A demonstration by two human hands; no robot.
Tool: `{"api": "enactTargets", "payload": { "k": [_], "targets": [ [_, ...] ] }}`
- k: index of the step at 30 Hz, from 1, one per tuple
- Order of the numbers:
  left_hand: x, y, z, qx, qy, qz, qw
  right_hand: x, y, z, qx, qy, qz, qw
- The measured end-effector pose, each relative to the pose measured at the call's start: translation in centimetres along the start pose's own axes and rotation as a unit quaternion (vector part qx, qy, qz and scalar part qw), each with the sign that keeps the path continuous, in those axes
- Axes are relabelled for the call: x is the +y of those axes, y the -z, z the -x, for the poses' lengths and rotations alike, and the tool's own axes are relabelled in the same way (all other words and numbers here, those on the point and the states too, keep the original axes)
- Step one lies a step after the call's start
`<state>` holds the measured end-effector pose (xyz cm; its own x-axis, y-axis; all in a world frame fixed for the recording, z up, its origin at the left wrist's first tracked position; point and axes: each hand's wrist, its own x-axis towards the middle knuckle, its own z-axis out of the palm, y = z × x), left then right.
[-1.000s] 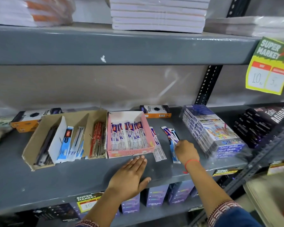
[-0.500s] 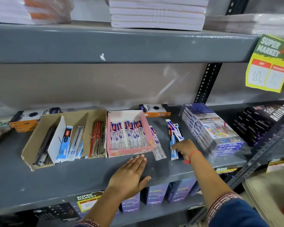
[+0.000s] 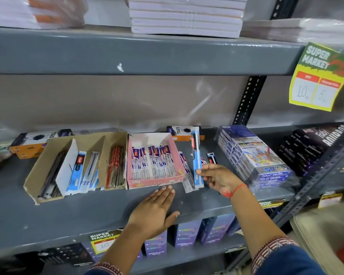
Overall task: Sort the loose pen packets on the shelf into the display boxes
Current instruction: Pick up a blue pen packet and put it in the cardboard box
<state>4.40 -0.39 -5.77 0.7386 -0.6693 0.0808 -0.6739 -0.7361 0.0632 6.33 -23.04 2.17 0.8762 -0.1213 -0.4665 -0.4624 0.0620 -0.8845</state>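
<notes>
My right hand (image 3: 219,178) pinches the lower end of a long blue and white pen packet (image 3: 196,155), lifted upright just right of the pink display box (image 3: 176,155). That box holds several white and purple pen packets. One white packet (image 3: 188,179) lies loose against the box's right wall, and a small dark packet (image 3: 212,158) lies on the shelf behind my right hand. My left hand (image 3: 154,212) rests flat on the grey shelf (image 3: 48,215) in front of the pink box, fingers apart. A brown cardboard display box (image 3: 38,171) at the left holds dark, blue and red pen packets.
A wrapped stack of colour pencil packs (image 3: 254,155) stands right of my right hand, with dark boxes (image 3: 314,147) further right. Orange boxes (image 3: 36,141) lie at the back. A yellow price tag (image 3: 320,78) hangs from the upper shelf, which carries paper stacks (image 3: 185,16).
My right hand has picked the blue packet up off the shelf and raised it upright, moving slightly left. My left hand has stayed flat in place.
</notes>
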Motion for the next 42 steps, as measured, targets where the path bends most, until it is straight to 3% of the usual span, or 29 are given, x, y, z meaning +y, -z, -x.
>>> {"api": "enactTargets", "payload": {
  "k": [8, 14, 25, 30, 34, 39, 42],
  "targets": [
    [0.0, 0.1, 0.0, 0.0, 0.003, -0.006, 1.0, -0.5, -0.6, 0.8, -0.029, 0.017, 0.005, 0.999],
    [-0.3, 0.7, 1.2, 0.01, 0.04, 0.029, 0.999, -1.0, -2.7, 1.2, -0.095, 0.026, 0.009, 0.995],
    [-9.3, 2.1, 11.0, 0.038, 0.159, 0.021, 0.986, -3.5, -18.1, 2.8, -0.173, 0.082, 0.063, 0.979],
    [-13.7, 2.8, 15.4, 0.074, 0.215, 0.034, 0.973, -3.1, -26.1, 2.3, -0.13, 0.113, 0.143, 0.975],
    [-15.2, 3.6, 16.8, 0.16, 0.177, -0.026, 0.971, -2.7, -30.8, 0.8, -0.087, 0.131, 0.216, 0.964],
    [-15.5, 2.9, 16.8, 0.196, 0.167, -0.009, 0.966, -2.5, -34.4, -1.2, 0.016, 0.164, 0.414, 0.895],
    [-15.7, 2.6, 16.6, 0.193, 0.167, 0.001, 0.967, -2.2, -34.8, -2.5, 0.03, 0.14, 0.434, 0.889]
  ]
}}
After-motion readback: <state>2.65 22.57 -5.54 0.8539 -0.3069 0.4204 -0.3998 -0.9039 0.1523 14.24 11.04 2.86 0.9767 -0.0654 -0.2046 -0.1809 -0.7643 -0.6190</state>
